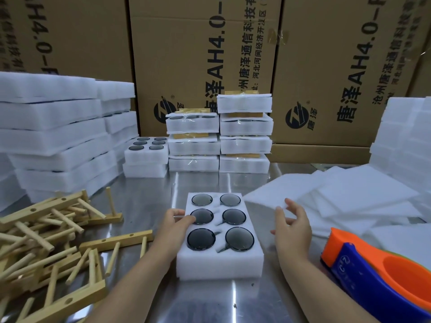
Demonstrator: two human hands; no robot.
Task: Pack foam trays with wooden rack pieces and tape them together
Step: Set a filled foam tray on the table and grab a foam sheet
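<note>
A white foam tray (219, 264) lies in front of me on the steel table, holding several dark glass cups in its round wells. My left hand (173, 226) rests on the tray's left edge, fingers curved over the rim toward the middle-left cup. My right hand (291, 226) is just right of the tray and pinches the near corner of a thin white foam sheet (303, 190), lifting it slightly. A heap of wooden rack pieces (46, 241) with pegs lies at the left.
An orange and blue tape dispenser (377, 273) sits at the near right. Loose foam sheets (363, 199) spread at the right. Taped packed trays (219, 138) stand stacked at the back, foam tray stacks (53, 136) at the left, cardboard boxes (198, 54) behind.
</note>
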